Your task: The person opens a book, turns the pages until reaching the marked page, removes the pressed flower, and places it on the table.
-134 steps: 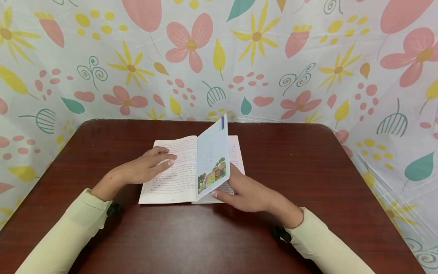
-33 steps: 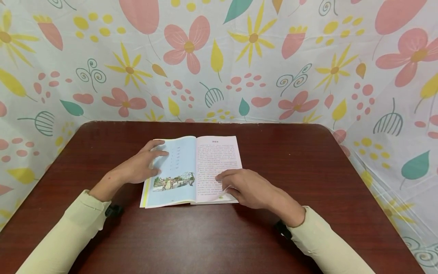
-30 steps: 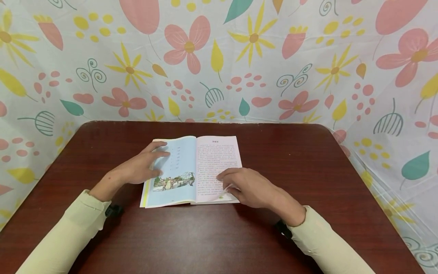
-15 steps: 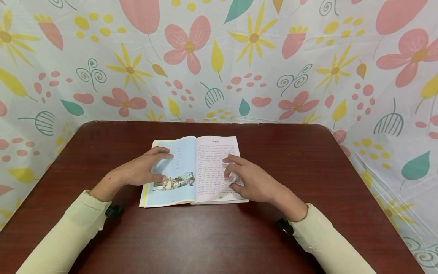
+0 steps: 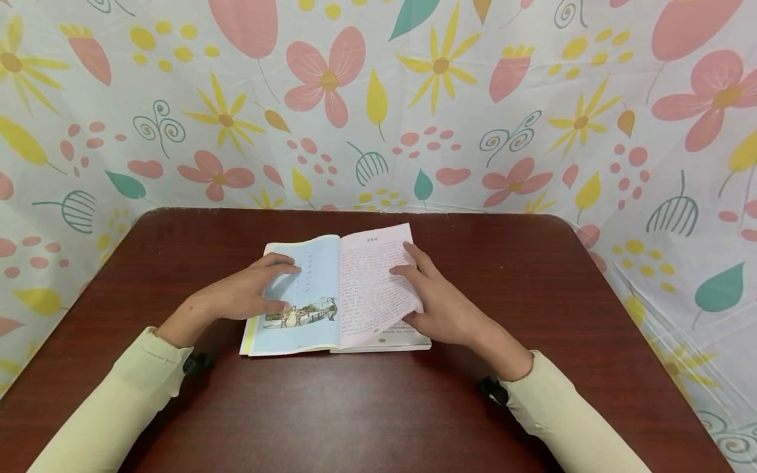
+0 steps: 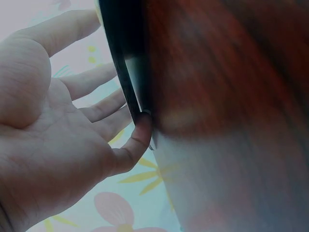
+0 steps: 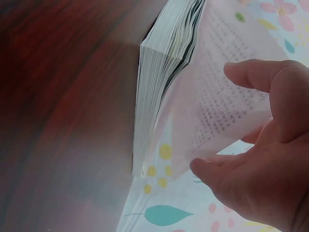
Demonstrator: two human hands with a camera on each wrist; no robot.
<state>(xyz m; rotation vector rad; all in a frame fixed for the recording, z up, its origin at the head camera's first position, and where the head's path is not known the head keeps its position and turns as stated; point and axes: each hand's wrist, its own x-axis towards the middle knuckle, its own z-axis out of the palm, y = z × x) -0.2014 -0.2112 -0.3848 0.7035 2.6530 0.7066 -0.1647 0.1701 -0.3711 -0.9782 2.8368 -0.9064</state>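
Note:
An open book [image 5: 316,341] lies on the table, its blue left page carrying a picture of people in a landscape. My left hand [image 5: 242,294] rests on that page with relaxed, spread fingers; in the left wrist view, one fingertip [image 6: 141,133] touches the book's dark edge. On the other side, my right hand [image 5: 449,305] pinches a pink printed page [image 5: 369,282], fingers over its face and thumb mostly hidden behind. This page is lifted and slants up, baring the printed page beneath near the bottom. The right wrist view shows the thick page block [image 7: 157,96] beside the raised page.
The dark red-brown wooden table [image 5: 378,414] reaches back to a white cloth [image 5: 378,98] printed with flowers and leaves. Dark wrist devices [image 5: 197,362] sit at both pale green sleeves.
A blue page has turned over to the left since the earliest frame. The right hand has since moved up the right page's outer edge and raised it; the left hand stays nearly still.

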